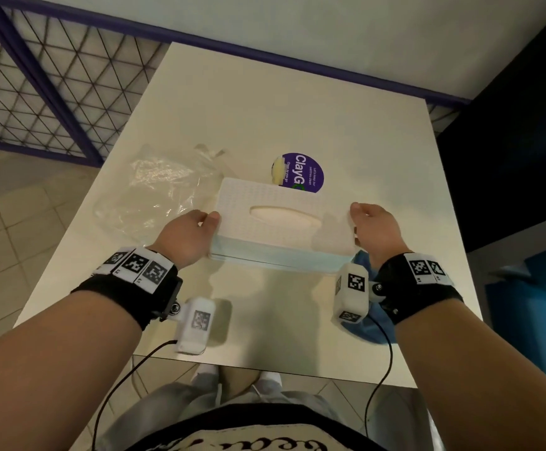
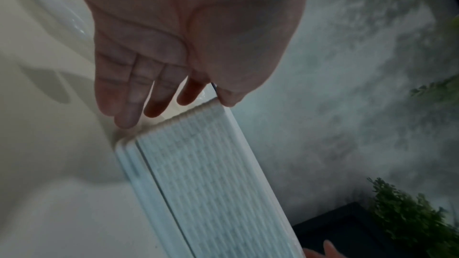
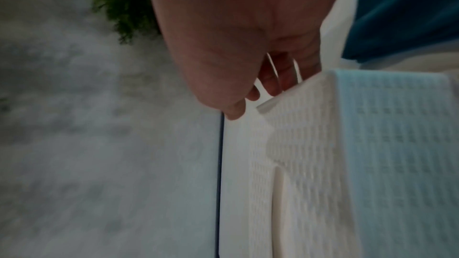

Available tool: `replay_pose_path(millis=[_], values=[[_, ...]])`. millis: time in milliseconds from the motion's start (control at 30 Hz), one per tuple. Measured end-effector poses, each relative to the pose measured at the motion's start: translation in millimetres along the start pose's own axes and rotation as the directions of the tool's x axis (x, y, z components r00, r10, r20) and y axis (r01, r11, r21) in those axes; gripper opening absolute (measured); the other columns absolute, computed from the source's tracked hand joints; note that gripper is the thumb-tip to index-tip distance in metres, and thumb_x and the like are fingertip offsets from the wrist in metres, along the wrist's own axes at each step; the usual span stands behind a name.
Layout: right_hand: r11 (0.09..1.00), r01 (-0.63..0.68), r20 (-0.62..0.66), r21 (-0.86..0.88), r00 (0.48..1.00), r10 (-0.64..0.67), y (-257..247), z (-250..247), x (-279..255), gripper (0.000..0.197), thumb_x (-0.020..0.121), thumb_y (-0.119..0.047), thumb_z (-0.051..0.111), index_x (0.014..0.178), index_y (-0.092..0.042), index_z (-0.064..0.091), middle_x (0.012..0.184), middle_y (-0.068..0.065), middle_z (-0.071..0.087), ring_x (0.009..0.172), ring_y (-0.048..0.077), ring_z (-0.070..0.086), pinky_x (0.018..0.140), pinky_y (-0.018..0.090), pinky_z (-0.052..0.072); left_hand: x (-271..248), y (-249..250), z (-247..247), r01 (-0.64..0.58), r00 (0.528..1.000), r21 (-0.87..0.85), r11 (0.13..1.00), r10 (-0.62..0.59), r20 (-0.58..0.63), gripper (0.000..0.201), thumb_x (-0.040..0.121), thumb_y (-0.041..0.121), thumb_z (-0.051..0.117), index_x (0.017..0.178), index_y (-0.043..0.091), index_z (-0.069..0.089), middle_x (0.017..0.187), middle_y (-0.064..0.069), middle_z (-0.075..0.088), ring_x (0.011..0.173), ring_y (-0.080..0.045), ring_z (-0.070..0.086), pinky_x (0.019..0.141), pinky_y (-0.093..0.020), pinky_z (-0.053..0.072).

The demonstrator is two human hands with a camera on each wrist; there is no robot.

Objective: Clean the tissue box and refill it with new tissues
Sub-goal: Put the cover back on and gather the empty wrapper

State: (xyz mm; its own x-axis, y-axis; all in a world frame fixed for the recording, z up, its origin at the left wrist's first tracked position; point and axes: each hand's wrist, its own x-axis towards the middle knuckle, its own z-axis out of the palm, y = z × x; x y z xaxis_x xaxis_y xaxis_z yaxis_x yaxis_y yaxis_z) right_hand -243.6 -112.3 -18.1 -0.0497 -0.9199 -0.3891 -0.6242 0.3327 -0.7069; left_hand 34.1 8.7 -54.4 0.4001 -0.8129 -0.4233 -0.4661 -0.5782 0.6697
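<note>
White ribbed plastic makes up the tissue box (image 1: 281, 222), which sits near the middle of the cream tabletop (image 1: 265, 102) with its oval slot facing up. The left hand (image 1: 188, 237) holds the box's left end, thumb on the top edge and fingers (image 2: 129, 109) hanging fairly straight beside the end wall; whether they press it I cannot tell. The right hand (image 1: 374, 231) grips the right end, thumb on top and fingers (image 3: 273, 83) curled down behind the corner. The shell looks stiff and probably light, its ribbing giving some purchase, so the two short ends seem the natural hold. A seam runs round the base, so the cover may lift off if squeezed there. A crumpled clear plastic wrapper (image 1: 154, 190) lies just left of the box, a purple round sticker (image 1: 307, 172) behind it, and a blue cloth (image 1: 367, 265) under the right wrist
</note>
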Motion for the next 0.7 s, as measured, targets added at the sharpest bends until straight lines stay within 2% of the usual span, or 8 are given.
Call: replay_pose_path(millis=[67, 133, 200, 300, 367, 467, 567, 700], values=[[0.997, -0.065, 0.038, 0.049, 0.997, 0.063, 8.2, -0.1, 0.2, 0.053, 0.088, -0.054, 0.044, 0.123, -0.017, 0.059, 0.118, 0.006, 0.064, 0.101, 0.028, 0.063, 0.093, 0.045, 0.053, -0.6, 1.6, 2.2, 0.009, 1.0, -0.045, 0.999, -0.009, 0.004, 0.051, 0.095, 0.057, 0.036, 0.109, 0.013, 0.057, 0.102, -0.016, 0.067, 0.089, -0.037, 0.068, 0.086, -0.049, 0.054], [0.984, -0.142, 0.128, 0.112, 0.984, 0.127, 10.2, 1.4, -7.8, 0.047, 0.094, -0.05, 0.042, 0.118, -0.014, 0.058, 0.104, 0.005, 0.063, 0.088, 0.025, 0.062, 0.075, 0.038, 0.057, -2.1, 2.4, 4.6, 0.023, 1.0, -0.066, 0.998, -0.022, 0.014, 0.052, 0.095, 0.057, 0.035, 0.106, 0.011, 0.056, 0.096, -0.016, 0.067, 0.086, -0.037, 0.069, 0.084, -0.049, 0.055], [0.965, -0.195, 0.205, 0.177, 0.966, 0.157, 13.8, 4.0, -12.1, 0.044, 0.098, -0.045, 0.039, 0.127, -0.015, 0.052, 0.105, 0.004, 0.059, 0.086, 0.021, 0.059, 0.063, 0.031, 0.054, -2.8, 2.5, 6.3, 0.022, 1.0, -0.066, 0.998, -0.021, 0.013, 0.055, 0.095, 0.058, 0.033, 0.104, 0.009, 0.055, 0.095, -0.016, 0.065, 0.088, -0.037, 0.067, 0.086, -0.051, 0.053], [0.967, -0.173, 0.22, 0.186, 0.967, 0.131, 15.5, 4.7, -17.0, 0.045, 0.101, -0.039, 0.036, 0.139, -0.015, 0.043, 0.115, 0.003, 0.056, 0.088, 0.017, 0.055, 0.05, 0.024, 0.05, -3.6, 2.7, 7.9, 0.019, 1.0, -0.095, 0.995, -0.019, 0.001, 0.051, 0.096, 0.055, 0.034, 0.1, 0.008, 0.054, 0.091, -0.018, 0.064, 0.086, -0.038, 0.066, 0.087, -0.052, 0.053], [0.96, -0.178, 0.213, 0.215, 0.968, 0.132, 16.6, 5.4, -16.4, 0.045, 0.101, -0.038, 0.038, 0.14, -0.017, 0.043, 0.12, 0.004, 0.055, 0.095, 0.02, 0.054, 0.058, 0.027, 0.054, -4.7, 3.6, 7.5, 0.02, 1.0, -0.098, 0.995, -0.02, -0.002, 0.051, 0.094, 0.055, 0.037, 0.099, 0.008, 0.054, 0.093, -0.018, 0.064, 0.085, -0.039, 0.066, 0.087, -0.052, 0.053], [0.954, -0.199, 0.194, 0.224, 0.968, 0.156, 18.3, 8.0, -14.5, 0.046, 0.098, -0.04, 0.041, 0.141, -0.024, 0.044, 0.131, 0.005, 0.054, 0.109, 0.026, 0.053, 0.088, 0.043, 0.054, -5.3, 3.5, 6.0, 0.027, 1.0, -0.083, 0.996, -0.027, 0.005, 0.052, 0.087, 0.056, 0.039, 0.095, 0.007, 0.056, 0.095, -0.016, 0.062, 0.088, -0.039, 0.065, 0.089, -0.051, 0.052], [0.958, -0.209, 0.212, 0.198, 0.963, 0.166, 18.9, 10.5, -15.3, 0.049, 0.096, -0.043, 0.041, 0.142, -0.027, 0.041, 0.129, 0.002, 0.055, 0.113, 0.029, 0.054, 0.091, 0.051, 0.053, -4.4, 2.1, 5.0, 0.022, 1.0, -0.07, 0.997, -0.021, 0.016, 0.043, 0.094, 0.049, 0.041, 0.094, 0.009, 0.056, 0.098, -0.016, 0.062, 0.09, -0.039, 0.065, 0.09, -0.05, 0.051], [0.981, -0.143, 0.177, 0.135, 0.977, 0.118, 26.4, 16.4, -9.5, 0.057, 0.091, -0.051, 0.039, 0.142, -0.025, 0.042, 0.13, 0.003, 0.058, 0.117, 0.029, 0.056, 0.099, 0.05, 0.049, -3.9, 1.6, 4.7, 0.018, 1.0, -0.056, 0.998, -0.016, 0.024, 0.036, 0.095, 0.047, 0.041, 0.088, 0.014, 0.054, 0.095, -0.016, 0.063, 0.09, -0.039, 0.065, 0.089, -0.05, 0.052]])
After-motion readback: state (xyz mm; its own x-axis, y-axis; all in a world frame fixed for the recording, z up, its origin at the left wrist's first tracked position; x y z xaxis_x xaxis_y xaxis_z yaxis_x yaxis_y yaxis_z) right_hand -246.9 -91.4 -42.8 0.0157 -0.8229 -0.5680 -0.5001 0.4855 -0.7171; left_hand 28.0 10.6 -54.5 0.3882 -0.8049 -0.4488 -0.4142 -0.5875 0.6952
